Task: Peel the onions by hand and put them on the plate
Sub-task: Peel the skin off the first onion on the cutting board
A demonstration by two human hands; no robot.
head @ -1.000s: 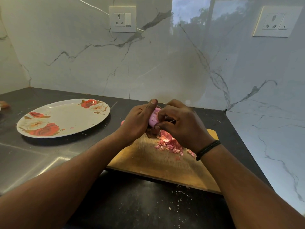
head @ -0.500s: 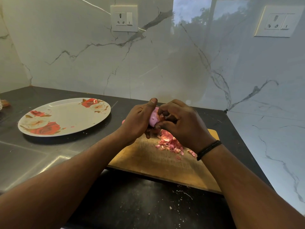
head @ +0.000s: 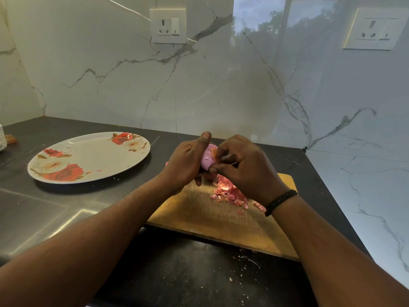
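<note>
While my left hand (head: 186, 161) cups a pink, partly peeled onion (head: 208, 157) just above the far edge of the wooden cutting board (head: 199, 218), centre of the frame, thumb raised over its top, my right hand (head: 245, 167) curls against the onion's other side, fingertips (head: 218, 152) pinching at its papery skin; a black band (head: 280, 201) circles the right wrist; a heap of reddish onion peelings (head: 230, 192) lies on the board directly beneath the hands; the rose-patterned plate (head: 93, 159) sits on the dark countertop (head: 177, 273) at middle left, well apart from the onion; two wall sockets (head: 168, 26) are mounted on the marble backsplash along the top of the frame.
</note>
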